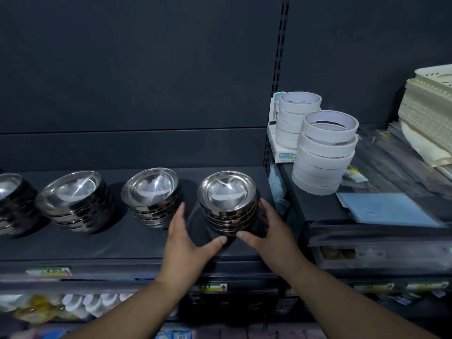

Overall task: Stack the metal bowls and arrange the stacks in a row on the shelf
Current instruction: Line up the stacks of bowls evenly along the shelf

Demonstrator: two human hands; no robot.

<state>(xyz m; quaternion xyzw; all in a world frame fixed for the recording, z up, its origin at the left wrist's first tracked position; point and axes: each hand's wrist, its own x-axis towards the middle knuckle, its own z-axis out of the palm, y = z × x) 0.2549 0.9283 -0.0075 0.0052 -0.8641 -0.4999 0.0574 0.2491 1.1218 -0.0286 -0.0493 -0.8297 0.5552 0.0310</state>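
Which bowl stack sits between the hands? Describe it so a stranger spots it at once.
Start at the dark shelf with its row of shiny metal bowl stacks. Follow the row to its right end, just left of the piled white tape rolls. That last stack is the only one with a left hand and a right hand on either side of it.

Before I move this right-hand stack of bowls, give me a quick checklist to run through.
1. Rightmost stack nested and upright: ok.
2. Left hand and right hand either side of it, fingers open: ok.
3. Firm hold on it: cannot tell, contact is unclear.
4. Gap to the neighbouring stack: ok, apart.
5. Tape rolls on the right stand clear of it: ok.
6. In line with the row: cannot tell.
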